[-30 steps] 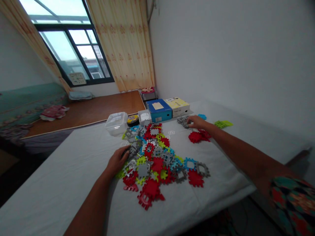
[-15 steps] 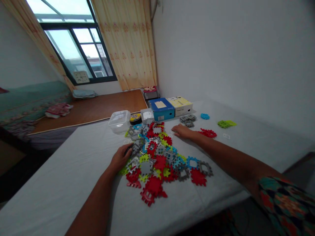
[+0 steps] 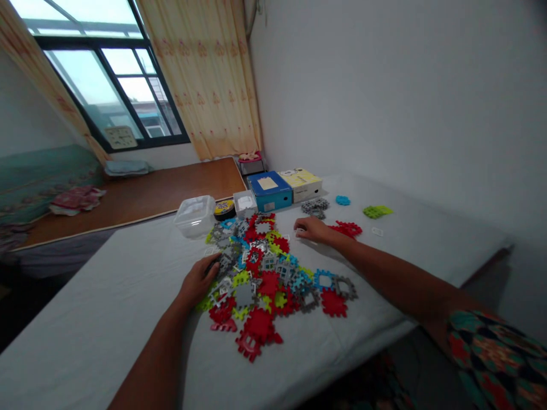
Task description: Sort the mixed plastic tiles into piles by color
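Observation:
A heap of interlocking plastic tiles (image 3: 273, 279) in red, grey, blue and green lies on the white cloth-covered table (image 3: 106, 319). My left hand (image 3: 197, 280) rests at the heap's left edge, with its fingers bent over a dark grey tile (image 3: 223, 263). My right hand (image 3: 311, 229) lies flat on the cloth at the heap's far right edge, fingers stretched toward a small white piece. Just beyond it sit separate little groups: red tiles (image 3: 349, 229), grey tiles (image 3: 314, 206), a blue tile (image 3: 342, 200) and green tiles (image 3: 376, 211).
At the table's far side stand a clear plastic container (image 3: 195, 215), a round tin (image 3: 223, 209), a small white box (image 3: 245, 202), a blue box (image 3: 269, 191) and a yellow box (image 3: 301, 181). A white wall runs along the right. A wooden platform (image 3: 141, 193) lies behind.
My right hand has drawn back from the grey group at the far right to the heap's edge. The left hand has stayed on the heap. The camera view shifted slightly.

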Action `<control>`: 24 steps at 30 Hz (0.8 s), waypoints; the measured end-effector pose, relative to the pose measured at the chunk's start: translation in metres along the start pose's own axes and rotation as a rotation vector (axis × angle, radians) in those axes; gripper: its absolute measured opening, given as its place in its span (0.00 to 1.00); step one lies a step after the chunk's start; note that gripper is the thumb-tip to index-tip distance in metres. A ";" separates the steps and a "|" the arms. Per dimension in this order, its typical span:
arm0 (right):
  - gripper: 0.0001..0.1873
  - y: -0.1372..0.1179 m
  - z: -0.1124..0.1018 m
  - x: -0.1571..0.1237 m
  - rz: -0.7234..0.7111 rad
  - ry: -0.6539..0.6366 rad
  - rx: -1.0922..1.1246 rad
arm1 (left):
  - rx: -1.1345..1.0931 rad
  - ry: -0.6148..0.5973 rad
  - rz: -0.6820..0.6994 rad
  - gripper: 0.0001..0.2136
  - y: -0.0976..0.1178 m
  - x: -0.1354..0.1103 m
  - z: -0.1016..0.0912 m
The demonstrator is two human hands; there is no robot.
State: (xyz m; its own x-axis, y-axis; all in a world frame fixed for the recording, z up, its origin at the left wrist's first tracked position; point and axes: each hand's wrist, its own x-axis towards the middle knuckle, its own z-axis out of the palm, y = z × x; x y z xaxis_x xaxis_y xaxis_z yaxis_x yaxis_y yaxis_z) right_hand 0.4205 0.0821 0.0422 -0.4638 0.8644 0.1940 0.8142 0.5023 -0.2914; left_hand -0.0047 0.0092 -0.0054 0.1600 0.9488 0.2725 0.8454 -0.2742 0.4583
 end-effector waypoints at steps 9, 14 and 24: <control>0.16 0.143 -0.061 -0.124 0.419 0.383 0.244 | 0.032 -0.009 -0.016 0.28 -0.003 0.002 -0.001; 0.20 0.189 -0.051 -0.166 0.558 0.237 0.329 | 0.044 0.018 -0.029 0.28 -0.005 0.003 -0.001; 0.17 0.188 -0.054 -0.168 0.541 0.051 0.082 | 0.047 -0.008 -0.032 0.28 0.000 0.003 -0.005</control>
State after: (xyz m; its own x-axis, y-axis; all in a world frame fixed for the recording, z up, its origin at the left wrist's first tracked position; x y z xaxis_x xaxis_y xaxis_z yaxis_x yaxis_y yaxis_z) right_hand 0.6701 0.0301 0.0052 0.0327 0.9986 0.0404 0.9008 -0.0120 -0.4342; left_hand -0.0071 0.0116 -0.0006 0.1365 0.9581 0.2520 0.8733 -0.2365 0.4259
